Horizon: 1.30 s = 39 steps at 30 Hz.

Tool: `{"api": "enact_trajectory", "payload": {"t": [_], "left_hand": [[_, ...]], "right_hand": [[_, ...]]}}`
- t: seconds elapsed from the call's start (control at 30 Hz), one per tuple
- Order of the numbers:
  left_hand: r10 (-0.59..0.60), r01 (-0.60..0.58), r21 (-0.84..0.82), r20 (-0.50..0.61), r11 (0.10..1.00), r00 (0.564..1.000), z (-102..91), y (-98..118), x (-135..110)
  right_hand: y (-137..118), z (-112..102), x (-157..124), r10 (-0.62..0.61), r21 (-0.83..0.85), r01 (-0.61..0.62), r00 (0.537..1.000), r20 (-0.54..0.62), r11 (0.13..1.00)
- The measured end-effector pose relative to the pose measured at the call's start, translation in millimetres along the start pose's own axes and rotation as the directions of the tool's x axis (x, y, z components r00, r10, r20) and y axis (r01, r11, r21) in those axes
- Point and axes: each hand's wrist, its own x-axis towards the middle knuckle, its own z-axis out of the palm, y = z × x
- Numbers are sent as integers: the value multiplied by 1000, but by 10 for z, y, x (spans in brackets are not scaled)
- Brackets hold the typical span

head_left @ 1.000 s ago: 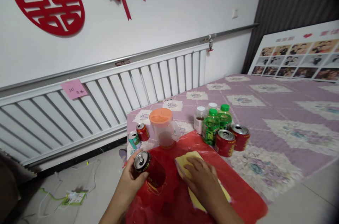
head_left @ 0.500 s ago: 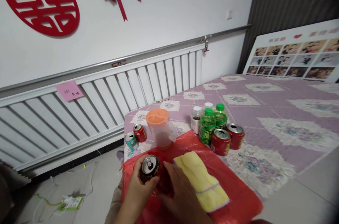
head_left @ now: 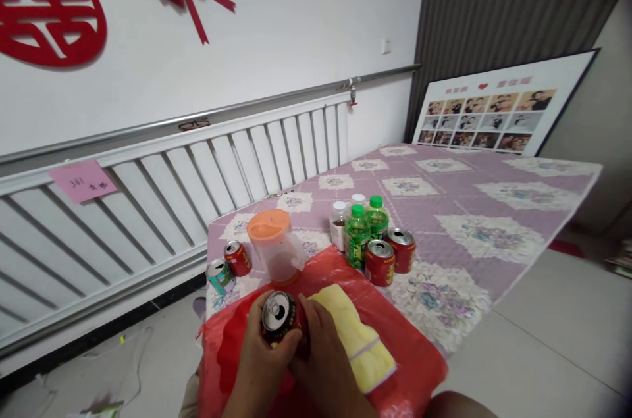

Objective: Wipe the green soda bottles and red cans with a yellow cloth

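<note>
An opened dark red drink can (head_left: 279, 314), its silver top facing up toward me, is held over the front of the table. My left hand (head_left: 266, 355) wraps around its left side, thumb across the front. Against the can's right side, my right hand (head_left: 323, 352) curls its fingers; part of the can is hidden there. A folded yellow cloth (head_left: 353, 339) lies just right of my right hand on a red plastic sheet (head_left: 415, 355). Beneath my left hand shows a darker red piece with a wavy edge (head_left: 230, 345).
Beyond the hands stands a clear pitcher with an orange lid (head_left: 270, 227). Left of it are a small red can (head_left: 237, 259) and a teal can (head_left: 220, 276). To the right, red cans (head_left: 380, 263) stand beside green-capped bottles (head_left: 356, 237) and white-capped bottles (head_left: 338, 227). A radiator (head_left: 172, 194) lines the wall.
The camera view has swung right, so the surroundings sit further left. Both hands stay on the can, with the right hand now closer around its side.
</note>
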Motion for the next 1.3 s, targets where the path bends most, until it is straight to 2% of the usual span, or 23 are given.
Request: {"api": "enact_trajectory", "payload": {"t": [0.1,0.3,0.4,0.47,0.53,0.63,0.7,0.83,0.93,1.03,1.17,1.3], "left_hand": [[-8,7,21,16,1000,1000,102,34,28],[93,-75,-83,244,994,965,324,158,33],[61,-43,-87,222,995,973,476,150,34],[61,-58,-22,204,998,977,601,92,36],[139,-163,85,239,983,961,742,9,30],[215,-360,296,424,885,880,968,-108,-7],[169,-431,423,529,797,832,1115,-167,-47],[52,-458,561,592,689,804,1331,-309,-130],[57,-504,585,616,635,786,1393,-443,-174],[90,-536,593,616,600,783,1399,-532,-200],[100,-540,581,619,609,779,1390,-568,-222],[91,-530,581,616,618,782,1391,-593,-231]], "right_hand": [[68,-73,40,41,-4,-41,999,-36,999],[135,-430,219,110,94,-99,986,-125,991],[237,-630,280,161,100,-143,967,-200,985],[349,-758,288,223,95,-205,943,-247,974],[473,-896,276,313,94,-299,906,-284,950],[639,-1130,247,428,101,-420,838,-340,902],[730,-1287,227,469,118,-461,800,-373,880],[899,-1519,185,545,135,-542,731,-411,829],[1015,-1598,155,588,148,-587,693,-417,796],[1097,-1631,138,595,119,-611,676,-436,782],[1183,-1683,141,578,79,-627,653,-489,775],[1329,-1790,164,614,87,-680,590,-525,728]]}}
